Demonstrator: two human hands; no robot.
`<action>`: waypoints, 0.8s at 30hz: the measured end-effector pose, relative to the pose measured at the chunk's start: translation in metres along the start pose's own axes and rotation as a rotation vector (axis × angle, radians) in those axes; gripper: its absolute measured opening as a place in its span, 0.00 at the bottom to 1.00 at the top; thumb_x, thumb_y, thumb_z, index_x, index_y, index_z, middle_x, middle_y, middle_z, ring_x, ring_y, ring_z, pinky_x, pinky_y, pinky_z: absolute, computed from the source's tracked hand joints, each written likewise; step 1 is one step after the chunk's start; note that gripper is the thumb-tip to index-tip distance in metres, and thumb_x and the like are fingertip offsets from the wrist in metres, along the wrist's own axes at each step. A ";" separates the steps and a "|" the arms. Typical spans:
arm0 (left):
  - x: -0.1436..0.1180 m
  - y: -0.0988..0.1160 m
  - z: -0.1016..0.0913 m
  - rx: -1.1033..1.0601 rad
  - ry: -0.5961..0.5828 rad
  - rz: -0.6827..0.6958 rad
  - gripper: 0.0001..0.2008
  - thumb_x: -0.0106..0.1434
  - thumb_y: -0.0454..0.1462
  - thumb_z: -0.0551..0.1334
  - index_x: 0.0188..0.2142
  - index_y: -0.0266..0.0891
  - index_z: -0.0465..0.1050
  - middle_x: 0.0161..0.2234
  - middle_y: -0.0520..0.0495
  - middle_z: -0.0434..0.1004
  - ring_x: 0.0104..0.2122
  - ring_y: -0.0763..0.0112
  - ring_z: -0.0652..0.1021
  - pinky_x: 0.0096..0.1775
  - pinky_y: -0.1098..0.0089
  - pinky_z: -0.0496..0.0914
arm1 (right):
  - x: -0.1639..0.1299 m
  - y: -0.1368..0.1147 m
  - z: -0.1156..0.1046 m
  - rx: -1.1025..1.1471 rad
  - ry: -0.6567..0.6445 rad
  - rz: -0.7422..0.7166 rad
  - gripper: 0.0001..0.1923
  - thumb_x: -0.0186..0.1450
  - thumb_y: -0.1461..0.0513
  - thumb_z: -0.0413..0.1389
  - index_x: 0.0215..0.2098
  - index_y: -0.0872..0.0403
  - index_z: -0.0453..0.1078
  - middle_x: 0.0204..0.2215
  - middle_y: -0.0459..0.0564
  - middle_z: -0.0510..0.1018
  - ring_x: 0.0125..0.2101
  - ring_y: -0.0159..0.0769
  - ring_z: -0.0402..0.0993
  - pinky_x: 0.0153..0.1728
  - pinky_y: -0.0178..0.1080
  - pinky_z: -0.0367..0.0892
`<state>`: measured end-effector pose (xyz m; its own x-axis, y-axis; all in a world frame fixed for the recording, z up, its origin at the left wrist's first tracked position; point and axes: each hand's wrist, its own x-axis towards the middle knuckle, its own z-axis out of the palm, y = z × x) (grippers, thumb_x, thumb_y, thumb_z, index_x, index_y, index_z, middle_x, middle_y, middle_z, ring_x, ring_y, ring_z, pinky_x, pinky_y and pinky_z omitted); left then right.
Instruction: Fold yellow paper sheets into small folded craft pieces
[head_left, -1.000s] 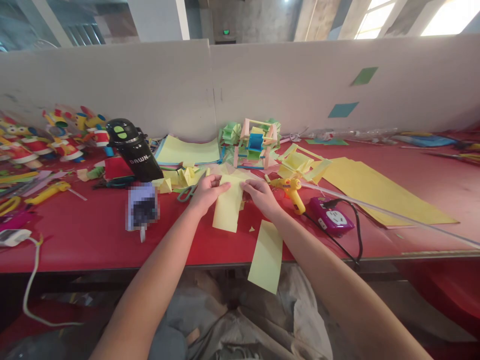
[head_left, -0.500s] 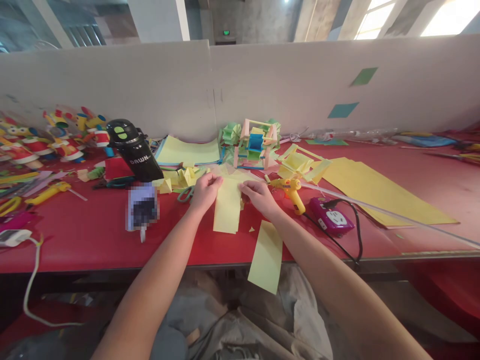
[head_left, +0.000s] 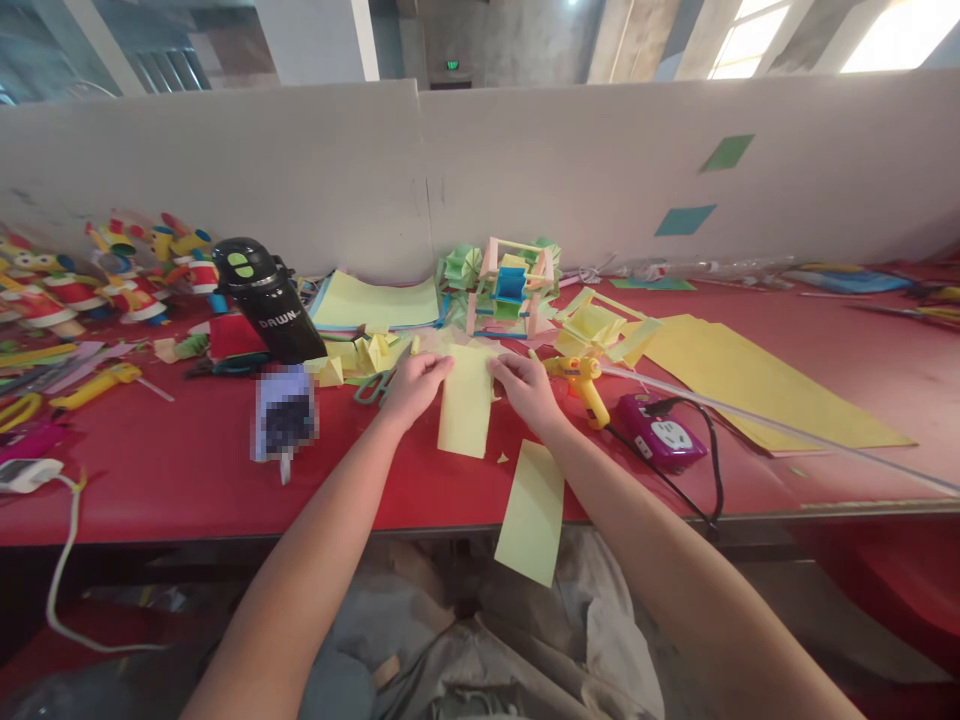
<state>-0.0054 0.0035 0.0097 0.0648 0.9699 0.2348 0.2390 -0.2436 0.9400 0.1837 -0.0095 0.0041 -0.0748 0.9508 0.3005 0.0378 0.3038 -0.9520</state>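
Observation:
Between my hands is a pale yellow paper strip, held by its two side edges near the far end. My left hand pinches the left edge with thumb and fingers. On the opposite edge, my right hand pinches it the same way. A second yellow paper sheet lies by my right forearm and hangs over the table's front edge. Green-handled scissors rest just left of my left hand, partly hidden by it. A yellow glue gun lies right of my right hand.
Behind my hands stands a small paper-and-stick model. A black bottle and a pixelated object are at left. A purple power socket with a black cord and large yellow sheets occupy the right. Paper figures crowd the far left.
The paper strip has shifted slightly right and now hangs straighter between my hands. Both hands have moved a little to the right with it.

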 end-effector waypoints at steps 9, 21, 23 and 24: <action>-0.001 -0.004 -0.002 0.037 -0.072 -0.020 0.16 0.60 0.49 0.64 0.28 0.37 0.75 0.30 0.47 0.80 0.33 0.61 0.78 0.37 0.65 0.70 | 0.000 0.003 -0.003 -0.067 0.109 -0.092 0.20 0.65 0.51 0.56 0.22 0.52 0.61 0.17 0.42 0.63 0.19 0.29 0.60 0.22 0.35 0.57; 0.004 -0.009 0.001 0.027 -0.073 0.011 0.16 0.57 0.48 0.67 0.34 0.36 0.77 0.35 0.40 0.82 0.38 0.53 0.81 0.42 0.57 0.73 | 0.001 0.002 -0.005 -0.090 0.170 -0.098 0.19 0.66 0.50 0.55 0.22 0.52 0.61 0.16 0.42 0.63 0.19 0.30 0.63 0.22 0.34 0.58; 0.005 -0.012 0.002 -0.013 -0.072 0.018 0.15 0.55 0.45 0.70 0.36 0.36 0.76 0.37 0.39 0.82 0.41 0.53 0.81 0.45 0.57 0.73 | 0.001 0.001 -0.005 -0.096 0.185 -0.097 0.19 0.66 0.51 0.55 0.22 0.52 0.61 0.16 0.42 0.63 0.19 0.30 0.62 0.21 0.34 0.58; 0.006 -0.013 0.003 -0.022 -0.069 0.008 0.15 0.54 0.44 0.70 0.37 0.36 0.76 0.38 0.38 0.82 0.41 0.54 0.81 0.46 0.58 0.73 | 0.001 0.001 -0.005 -0.095 0.190 -0.097 0.20 0.65 0.50 0.55 0.22 0.52 0.61 0.16 0.42 0.63 0.18 0.30 0.62 0.21 0.34 0.58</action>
<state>-0.0057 0.0127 -0.0019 0.1338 0.9650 0.2256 0.2168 -0.2507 0.9435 0.1885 -0.0081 0.0041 0.1064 0.9082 0.4048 0.1337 0.3903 -0.9109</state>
